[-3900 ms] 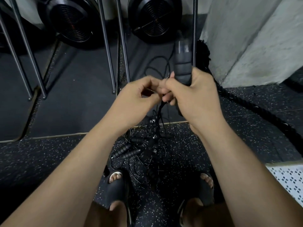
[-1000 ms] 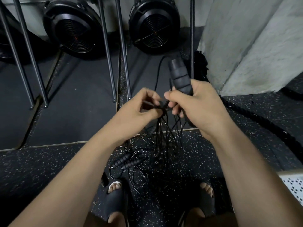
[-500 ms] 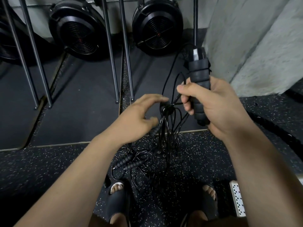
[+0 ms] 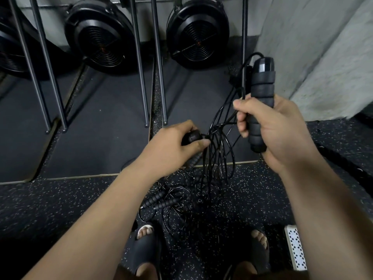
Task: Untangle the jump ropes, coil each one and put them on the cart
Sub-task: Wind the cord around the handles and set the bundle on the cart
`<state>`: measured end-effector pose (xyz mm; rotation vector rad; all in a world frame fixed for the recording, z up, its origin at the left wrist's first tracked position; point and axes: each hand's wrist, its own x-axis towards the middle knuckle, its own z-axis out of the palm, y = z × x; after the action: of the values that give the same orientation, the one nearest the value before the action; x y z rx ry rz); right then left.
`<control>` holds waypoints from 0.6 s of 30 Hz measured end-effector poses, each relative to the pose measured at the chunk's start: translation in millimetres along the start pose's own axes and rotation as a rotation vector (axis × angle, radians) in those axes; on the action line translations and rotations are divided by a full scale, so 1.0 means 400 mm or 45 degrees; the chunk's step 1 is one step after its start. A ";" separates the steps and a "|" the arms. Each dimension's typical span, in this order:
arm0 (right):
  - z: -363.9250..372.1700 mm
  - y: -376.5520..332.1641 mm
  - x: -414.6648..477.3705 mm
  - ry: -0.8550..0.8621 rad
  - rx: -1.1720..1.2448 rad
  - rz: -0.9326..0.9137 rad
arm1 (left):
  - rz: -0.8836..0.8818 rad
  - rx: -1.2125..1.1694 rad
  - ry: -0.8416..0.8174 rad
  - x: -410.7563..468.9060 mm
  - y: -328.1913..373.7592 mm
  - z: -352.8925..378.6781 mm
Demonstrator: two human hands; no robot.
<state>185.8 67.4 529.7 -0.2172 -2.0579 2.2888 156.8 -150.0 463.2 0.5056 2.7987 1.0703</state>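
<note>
I'm looking into a gym. The floor (image 4: pixel 50 201) is black speckled rubber with smooth dark mats (image 4: pixel 101 128) set in it. A caged fan wheel (image 4: pixel 101 37) and a 2nd fan wheel (image 4: pixel 197 35) stand by the wall. A thick braided battle rope (image 4: pixel 347 164) runs at right, and foam-handled jump ropes (image 4: pixel 161 202) lie tangled below me.

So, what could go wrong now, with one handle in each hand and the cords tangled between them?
If the right hand, gripping the foam handle, and the left hand, gripping a second handle, pull apart, the hanging cords may tighten into a knot.
Cord loops on the floor lie beside the left slipper; a step could snag them.
Lifting higher could drag the two floor handles into the tangle.
</note>
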 end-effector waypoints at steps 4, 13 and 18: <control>0.002 0.003 0.004 0.057 0.027 0.005 | -0.136 -0.258 -0.108 -0.010 0.037 0.007; 0.028 0.013 -0.003 -0.005 0.119 0.038 | 0.029 -0.188 -0.025 0.001 0.034 0.002; 0.024 0.011 0.003 -0.012 0.201 0.057 | -0.050 -0.336 -0.162 -0.005 0.036 0.002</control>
<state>183.4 57.6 526.3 -0.2473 -1.8832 2.4683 162.7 -139.9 472.0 0.4680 2.4977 1.3223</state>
